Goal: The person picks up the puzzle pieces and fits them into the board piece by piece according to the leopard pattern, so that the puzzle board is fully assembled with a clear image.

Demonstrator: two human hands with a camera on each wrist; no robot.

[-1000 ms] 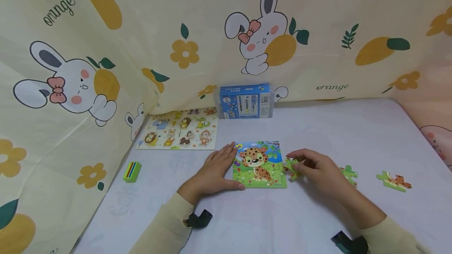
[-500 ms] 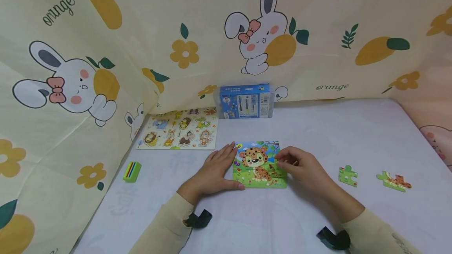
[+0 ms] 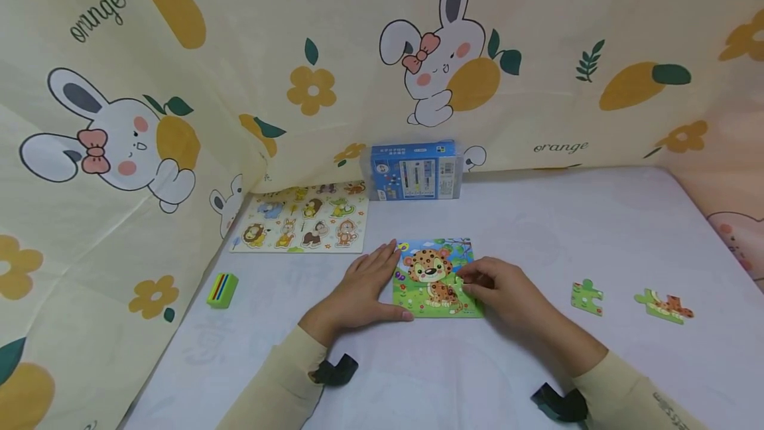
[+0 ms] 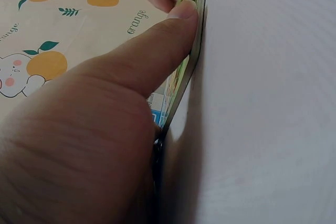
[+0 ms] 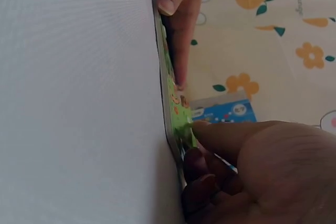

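A square puzzle board (image 3: 412,300) with a cartoon leopard on grass lies flat on the table. Against its left side rests my left hand (image 3: 357,294), fingers extended and thumb at the front left corner; the thumb (image 4: 157,48) touches the board's edge in the left wrist view. My right hand (image 3: 507,290) is over the board's right part. Between its thumb and fingers it pinches a green puzzle piece (image 5: 186,134), tilted against the board, mostly covered by the fingers. Two loose pieces lie to the right: a green one (image 3: 587,297) and a green-and-orange one (image 3: 665,306).
Behind the left hand lies a board with animal pictures (image 3: 301,221). A blue box (image 3: 416,171) stands at the back, by the printed cloth (image 3: 346,18). On the left sits a small green block with coloured stripes (image 3: 223,291). White cloth covers the table (image 3: 442,377).
My right hand has moved left with the puzzle piece, from beside the board to over its right part. The green loose piece came into full sight. My left hand has stayed put.
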